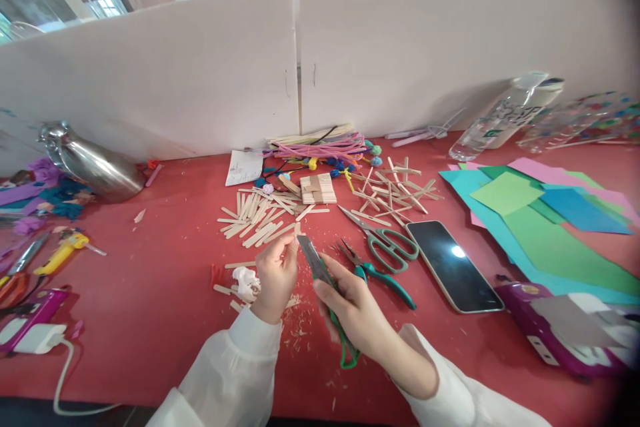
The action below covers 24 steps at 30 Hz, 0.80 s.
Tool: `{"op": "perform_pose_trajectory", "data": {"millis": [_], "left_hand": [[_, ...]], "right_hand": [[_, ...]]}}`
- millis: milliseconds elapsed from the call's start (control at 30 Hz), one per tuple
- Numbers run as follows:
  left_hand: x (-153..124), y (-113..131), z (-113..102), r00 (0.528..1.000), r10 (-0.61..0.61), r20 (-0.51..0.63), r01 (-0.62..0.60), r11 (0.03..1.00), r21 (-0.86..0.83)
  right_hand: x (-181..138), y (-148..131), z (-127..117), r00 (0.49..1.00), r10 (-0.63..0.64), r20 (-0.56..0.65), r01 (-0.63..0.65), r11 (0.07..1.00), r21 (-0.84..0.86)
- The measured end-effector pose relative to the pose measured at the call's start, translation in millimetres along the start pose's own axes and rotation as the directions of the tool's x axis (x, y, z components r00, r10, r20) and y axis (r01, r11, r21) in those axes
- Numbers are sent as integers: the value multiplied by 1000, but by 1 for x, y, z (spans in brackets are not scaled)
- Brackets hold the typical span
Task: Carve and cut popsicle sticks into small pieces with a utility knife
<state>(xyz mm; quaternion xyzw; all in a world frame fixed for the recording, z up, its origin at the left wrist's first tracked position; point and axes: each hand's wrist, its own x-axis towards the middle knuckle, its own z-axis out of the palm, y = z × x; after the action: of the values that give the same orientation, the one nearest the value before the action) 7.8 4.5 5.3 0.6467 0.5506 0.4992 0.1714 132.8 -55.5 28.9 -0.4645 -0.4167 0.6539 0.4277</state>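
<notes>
My left hand (pixel 277 273) is closed in a pinch, with the tip of a wooden craft stick (pixel 297 229) showing above its fingers. My right hand (pixel 353 300) wraps round a green-handled knife (pixel 311 257); its broad grey blade points up and left, the tip close beside the stick. The handle's lower end, shaped like a green loop, sticks out below my palm. Pale wood shavings (pixel 300 333) lie scattered under both hands. Crumpled white tissue (pixel 246 282) and a few sticks are left of my left hand. Pliers (pixel 385 280) with teal handles lie just beyond my right hand.
Loose craft sticks (pixel 255 217), a bundled stack (pixel 319 189) and pipe cleaners (pixel 315 147) lie ahead. Scissors (pixel 393 247), a phone (pixel 454 267), coloured paper (pixel 565 240) and a bottle (pixel 495 123) are right. Leftward are a steel jug (pixel 100 163) and a yellow glue gun (pixel 63 253). White boards (pixel 200 80) wall the back.
</notes>
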Motion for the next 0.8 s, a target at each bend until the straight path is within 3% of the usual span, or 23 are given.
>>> {"op": "perform_pose_trajectory", "data": {"millis": [167, 267, 467, 567, 733, 800], "left_hand": [[0, 4, 3, 986, -148, 74, 161, 957, -239], [2, 8, 5, 965, -222, 140, 257, 903, -345], [4, 9, 5, 883, -254, 395, 448, 710, -543], [5, 13, 2, 807, -209, 552, 538, 645, -543], [2, 16, -2, 573, -73, 816, 716, 531, -454], [1, 15, -2, 523, -47, 851, 740, 521, -426]], "right_hand": [[2, -4, 3, 991, 54, 120, -83, 964, 251], [3, -3, 1, 991, 10, 136, -52, 950, 308], [13, -5, -14, 973, -108, -204, 142, 977, 158], [20, -7, -26, 942, -125, -311, 172, 977, 129], [25, -7, -36, 949, -207, -240, 251, 952, 173], [25, -6, -35, 937, -221, -271, 264, 956, 132]]}}
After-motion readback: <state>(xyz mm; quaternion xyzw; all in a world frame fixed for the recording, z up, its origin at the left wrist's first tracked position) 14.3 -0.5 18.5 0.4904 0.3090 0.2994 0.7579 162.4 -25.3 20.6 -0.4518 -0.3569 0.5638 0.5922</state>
